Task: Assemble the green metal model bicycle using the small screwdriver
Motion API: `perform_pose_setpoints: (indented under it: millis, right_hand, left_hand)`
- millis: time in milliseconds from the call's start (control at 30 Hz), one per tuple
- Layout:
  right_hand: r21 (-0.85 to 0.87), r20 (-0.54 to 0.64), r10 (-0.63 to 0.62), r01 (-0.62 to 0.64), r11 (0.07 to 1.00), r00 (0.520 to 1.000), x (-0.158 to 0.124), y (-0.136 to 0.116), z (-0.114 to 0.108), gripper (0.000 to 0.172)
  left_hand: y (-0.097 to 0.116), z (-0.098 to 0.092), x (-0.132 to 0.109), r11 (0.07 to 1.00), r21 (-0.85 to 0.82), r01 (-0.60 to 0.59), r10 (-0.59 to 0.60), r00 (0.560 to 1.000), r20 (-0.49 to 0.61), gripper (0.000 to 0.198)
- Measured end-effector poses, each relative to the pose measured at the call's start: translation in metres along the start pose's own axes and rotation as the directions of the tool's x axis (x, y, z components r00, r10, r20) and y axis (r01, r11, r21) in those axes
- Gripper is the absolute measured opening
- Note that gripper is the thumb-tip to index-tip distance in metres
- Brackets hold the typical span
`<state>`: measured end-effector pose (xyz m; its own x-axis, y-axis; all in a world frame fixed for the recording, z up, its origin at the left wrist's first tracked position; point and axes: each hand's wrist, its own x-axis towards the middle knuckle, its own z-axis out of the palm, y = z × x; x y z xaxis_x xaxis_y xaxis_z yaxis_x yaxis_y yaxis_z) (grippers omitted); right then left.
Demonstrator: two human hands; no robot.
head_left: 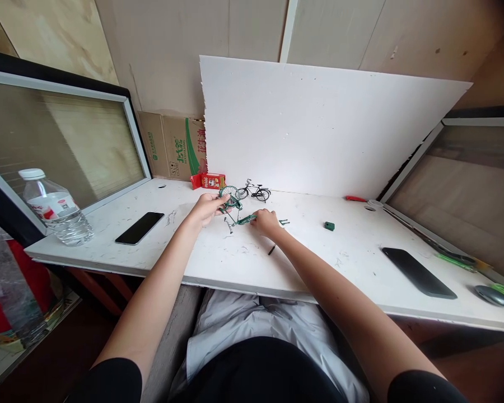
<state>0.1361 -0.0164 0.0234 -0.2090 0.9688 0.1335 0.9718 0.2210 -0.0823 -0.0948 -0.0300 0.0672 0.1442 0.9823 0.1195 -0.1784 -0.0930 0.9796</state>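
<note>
Between my hands a small green model bicycle (237,219) is held above the white table, its handlebar end low and a spoked wheel up at the left. My left hand (209,208) is closed on that wheel, thumb across its rim. My right hand (266,222) has its fingers bent together at the green frame; what they pinch is partly hidden. Just beyond stands a black model bicycle (255,191), upright. Near my right wrist lie a thin green part (284,222) and a short black rod (272,250). A small green block (329,226) sits further right.
A water bottle (59,207) and a dark phone (140,228) are at the left. A red box (212,180) and a cardboard carton (172,146) stand behind. At the right lie a red-handled tool (355,198), a black slab (418,272) and a computer mouse (494,295).
</note>
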Motion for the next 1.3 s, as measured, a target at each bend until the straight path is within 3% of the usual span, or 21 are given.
perform_pose_setpoints:
  millis: [233, 400, 567, 600, 700, 767, 967, 1100, 1300]
  right_hand:
    - [0.142, -0.059, -0.024, 0.032, 0.989, 0.998, -0.003, 0.01, 0.011, 0.014]
    - [0.348, -0.176, 0.07, -0.004, 0.937, 0.982, -0.011, 0.029, -0.002, 0.012]
    - [0.551, -0.323, 0.15, 0.057, 0.833, 0.935, -0.036, 0.04, -0.026, 0.034]
    - [0.59, -0.361, 0.157, 0.095, 0.802, 0.919, -0.044, 0.041, -0.03, 0.039]
    - [0.775, -0.455, 0.167, 0.296, 0.559, 0.875, -0.065, 0.04, -0.035, 0.043]
    - [0.794, -0.49, 0.18, 0.352, 0.495, 0.853, -0.077, 0.04, -0.036, 0.041]
    - [0.736, -0.561, 0.154, 0.405, 0.542, 0.813, -0.097, 0.034, -0.037, 0.029]
    - [0.74, -0.582, 0.18, 0.424, 0.522, 0.793, -0.101, 0.024, -0.034, 0.025]
    - [0.777, -0.549, 0.214, 0.4, 0.486, 0.808, -0.103, 0.015, -0.03, 0.029]
  left_hand:
    - [-0.001, -0.004, 0.0, 0.997, -0.072, 0.026, -0.022, 0.998, 0.063, 0.054]
    - [0.001, 0.003, -0.002, 0.999, -0.007, 0.035, -0.034, 0.999, 0.023, 0.053]
    - [-0.003, 0.029, -0.01, 0.999, -0.019, 0.043, -0.042, 0.998, 0.043, 0.052]
    - [-0.004, 0.036, -0.013, 0.999, -0.021, 0.04, -0.039, 0.998, 0.055, 0.054]
    - [-0.007, 0.056, -0.021, 1.0, -0.03, -0.002, 0.003, 1.0, 0.029, 0.059]
    - [-0.008, 0.067, -0.026, 0.999, -0.028, -0.041, 0.042, 0.999, 0.008, 0.061]
    - [-0.009, 0.089, -0.04, 0.995, 0.014, -0.099, 0.098, 0.994, 0.046, 0.063]
    - [-0.014, 0.1, -0.047, 0.993, 0.022, -0.112, 0.109, 0.988, 0.108, 0.063]
    - [-0.005, 0.097, -0.054, 0.929, 0.273, -0.248, 0.194, 0.958, 0.209, 0.05]
